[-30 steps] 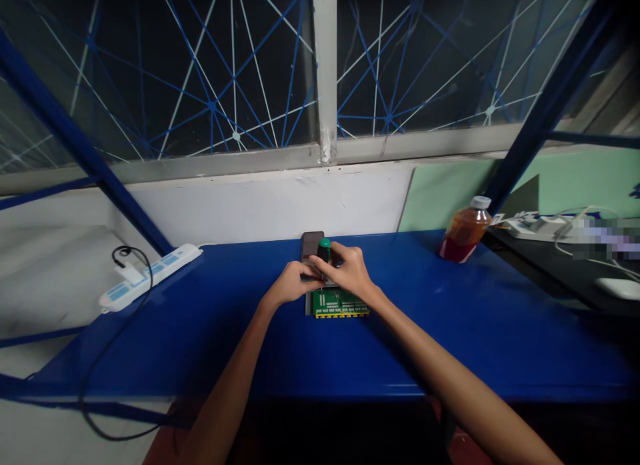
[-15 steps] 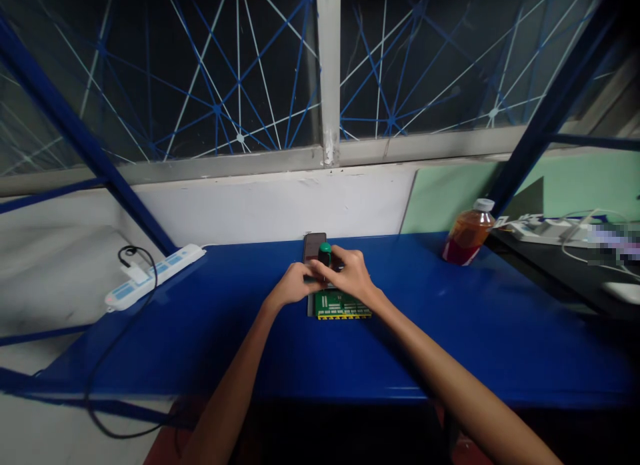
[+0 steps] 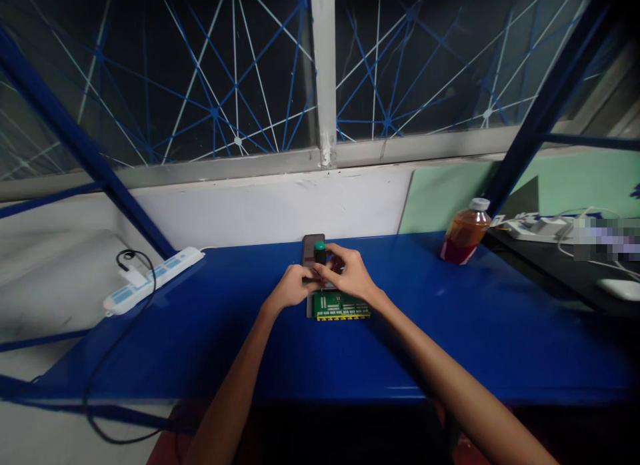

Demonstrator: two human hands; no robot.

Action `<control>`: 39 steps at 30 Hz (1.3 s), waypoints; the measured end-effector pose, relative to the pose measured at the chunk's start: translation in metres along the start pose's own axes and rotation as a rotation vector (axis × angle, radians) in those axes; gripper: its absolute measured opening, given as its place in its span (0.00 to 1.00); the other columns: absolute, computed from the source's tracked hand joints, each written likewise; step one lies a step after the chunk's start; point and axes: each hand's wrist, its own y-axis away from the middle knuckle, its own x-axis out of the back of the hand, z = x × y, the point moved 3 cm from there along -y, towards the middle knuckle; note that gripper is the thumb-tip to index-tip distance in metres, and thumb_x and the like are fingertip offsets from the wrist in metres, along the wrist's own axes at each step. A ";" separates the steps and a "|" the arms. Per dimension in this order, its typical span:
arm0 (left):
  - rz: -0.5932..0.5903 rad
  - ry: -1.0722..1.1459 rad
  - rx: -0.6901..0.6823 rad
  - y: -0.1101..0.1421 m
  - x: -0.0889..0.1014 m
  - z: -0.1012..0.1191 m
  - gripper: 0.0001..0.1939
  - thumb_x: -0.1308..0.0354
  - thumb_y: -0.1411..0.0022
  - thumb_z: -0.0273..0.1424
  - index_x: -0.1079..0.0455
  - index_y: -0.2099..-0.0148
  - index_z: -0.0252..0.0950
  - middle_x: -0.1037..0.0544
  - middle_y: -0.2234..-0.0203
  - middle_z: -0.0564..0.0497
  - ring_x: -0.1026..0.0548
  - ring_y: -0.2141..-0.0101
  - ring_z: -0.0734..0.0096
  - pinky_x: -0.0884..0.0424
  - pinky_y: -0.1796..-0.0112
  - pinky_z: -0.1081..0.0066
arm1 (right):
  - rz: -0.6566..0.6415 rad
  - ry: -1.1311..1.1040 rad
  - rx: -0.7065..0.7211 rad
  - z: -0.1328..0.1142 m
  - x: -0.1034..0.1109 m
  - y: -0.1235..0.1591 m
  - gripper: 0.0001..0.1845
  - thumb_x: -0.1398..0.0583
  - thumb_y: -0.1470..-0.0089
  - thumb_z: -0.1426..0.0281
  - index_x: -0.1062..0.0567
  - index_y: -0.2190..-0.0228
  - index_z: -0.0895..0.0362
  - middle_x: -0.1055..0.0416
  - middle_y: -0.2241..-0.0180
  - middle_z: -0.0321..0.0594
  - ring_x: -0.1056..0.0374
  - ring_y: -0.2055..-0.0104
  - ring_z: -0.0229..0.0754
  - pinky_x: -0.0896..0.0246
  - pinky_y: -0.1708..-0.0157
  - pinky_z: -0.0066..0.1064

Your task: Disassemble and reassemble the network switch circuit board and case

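Observation:
A green circuit board (image 3: 341, 306) lies flat in the middle of the blue table (image 3: 450, 345). My right hand (image 3: 350, 273) is closed round a screwdriver with a green-capped black handle (image 3: 319, 252), which stands upright over the board's far edge. My left hand (image 3: 291, 286) rests at the board's far left corner, its fingers curled and pinched near the screwdriver's shaft. What the left fingers grip is hidden. A dark phone (image 3: 311, 243) lies just behind the hands.
A white power strip (image 3: 153, 278) with a black cable lies at the table's left end. A bottle of amber liquid (image 3: 463, 232) stands at the back right. Further right, a dark desk carries white cables and devices (image 3: 537, 229). A window wall backs the table.
The green screwdriver handle has tilted slightly to the left. Both hands stay at the board's far edge.

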 end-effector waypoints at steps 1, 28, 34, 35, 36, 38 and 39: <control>-0.002 0.000 -0.001 0.000 0.000 0.000 0.08 0.41 0.44 0.29 0.21 0.63 0.34 0.19 0.69 0.49 0.23 0.66 0.63 0.30 0.62 0.69 | -0.009 -0.023 -0.004 0.001 0.000 0.000 0.16 0.41 0.49 0.65 0.28 0.57 0.55 0.30 0.77 0.34 0.34 0.76 0.37 0.42 0.75 0.28; 0.053 -0.062 0.053 0.002 -0.007 -0.001 0.10 0.38 0.45 0.33 0.23 0.65 0.32 0.19 0.68 0.48 0.23 0.65 0.63 0.32 0.66 0.72 | -0.068 0.008 -0.049 0.006 -0.003 0.002 0.14 0.37 0.51 0.60 0.31 0.68 0.57 0.31 0.78 0.35 0.36 0.76 0.37 0.44 0.77 0.27; -0.002 -0.030 0.035 0.001 -0.008 -0.003 0.08 0.41 0.43 0.30 0.23 0.66 0.31 0.19 0.69 0.50 0.23 0.64 0.62 0.31 0.64 0.71 | -0.115 -0.096 -0.052 0.008 -0.005 0.003 0.14 0.37 0.51 0.67 0.31 0.62 0.57 0.30 0.76 0.34 0.34 0.75 0.37 0.42 0.74 0.28; -0.005 -0.029 0.033 0.001 -0.008 -0.004 0.08 0.41 0.43 0.30 0.23 0.66 0.31 0.19 0.69 0.50 0.23 0.64 0.62 0.31 0.64 0.71 | -0.116 -0.106 -0.056 0.009 -0.005 0.003 0.14 0.38 0.52 0.68 0.31 0.62 0.56 0.30 0.76 0.34 0.34 0.75 0.37 0.41 0.74 0.28; -0.003 -0.030 0.031 0.002 -0.008 -0.004 0.09 0.41 0.43 0.31 0.23 0.65 0.31 0.19 0.68 0.49 0.23 0.64 0.62 0.31 0.64 0.71 | -0.115 -0.112 -0.061 0.010 -0.005 0.003 0.13 0.38 0.52 0.69 0.31 0.62 0.56 0.30 0.76 0.34 0.34 0.75 0.37 0.41 0.74 0.28; 0.012 -0.034 0.030 0.002 -0.007 -0.004 0.10 0.40 0.43 0.32 0.23 0.63 0.31 0.19 0.68 0.49 0.23 0.64 0.63 0.32 0.64 0.71 | -0.114 -0.117 -0.070 0.012 -0.005 0.003 0.13 0.38 0.52 0.69 0.31 0.62 0.57 0.30 0.76 0.34 0.34 0.75 0.38 0.41 0.74 0.28; 0.023 -0.040 0.035 0.002 -0.007 -0.005 0.10 0.39 0.44 0.33 0.23 0.63 0.32 0.19 0.68 0.49 0.23 0.64 0.63 0.32 0.65 0.71 | -0.115 -0.116 -0.075 0.013 -0.005 0.003 0.13 0.38 0.52 0.69 0.31 0.62 0.57 0.30 0.77 0.34 0.34 0.75 0.38 0.41 0.74 0.29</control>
